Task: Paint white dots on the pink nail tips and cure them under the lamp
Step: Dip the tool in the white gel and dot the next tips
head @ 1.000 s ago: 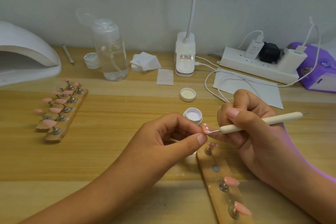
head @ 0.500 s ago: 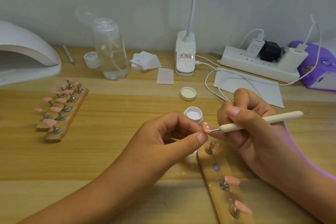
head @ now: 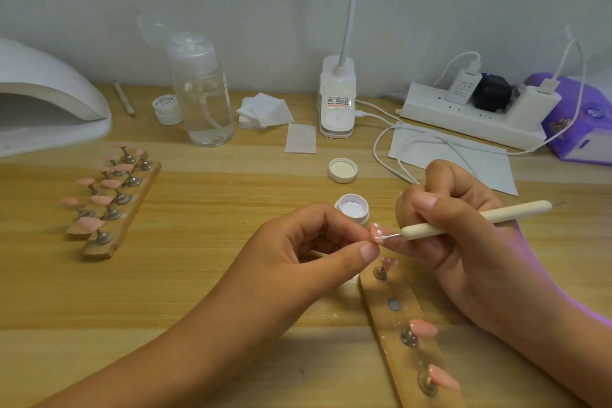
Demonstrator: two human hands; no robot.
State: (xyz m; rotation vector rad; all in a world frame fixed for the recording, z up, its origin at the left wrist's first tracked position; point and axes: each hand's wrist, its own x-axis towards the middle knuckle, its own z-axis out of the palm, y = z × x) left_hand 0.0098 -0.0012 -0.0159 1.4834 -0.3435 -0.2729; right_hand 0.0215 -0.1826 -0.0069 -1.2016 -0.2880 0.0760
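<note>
Wooden desk [head: 185, 252] against a pale wall, and from the head camera it's close work at centre. The left hand [head: 298, 252] pinches a pink nail tip [head: 376, 231] between thumb and forefinger, up off the desk and just in front of the open white gel pot [head: 352, 209]. The right hand [head: 463, 242] grips the dotting tool [head: 477, 219] like a pen, fingers curled round the shaft.

What's changed over the last second? Very little. Both hands sit almost where they were, and the metal point has only edged a touch along the tip's face. It now touches the lower right of the tip, below the white dots already showing. I read that as another dot going down, so this tip is mid-pattern, not finished.

The tool's long axis runs low-left to high-right, close to level. Its working end points left into the tip. The nail tip stands roughly upright, painted face towards the tool; finer than that I can't tell.

Below, the wooden holder [head: 402, 318] carries one dotted tip [head: 389, 262], an empty socket [head: 393, 304] and two plain pink tips [head: 423, 328]. The curing lamp [head: 49, 103] sits far left, well apart, so curing looks some way off.
</note>
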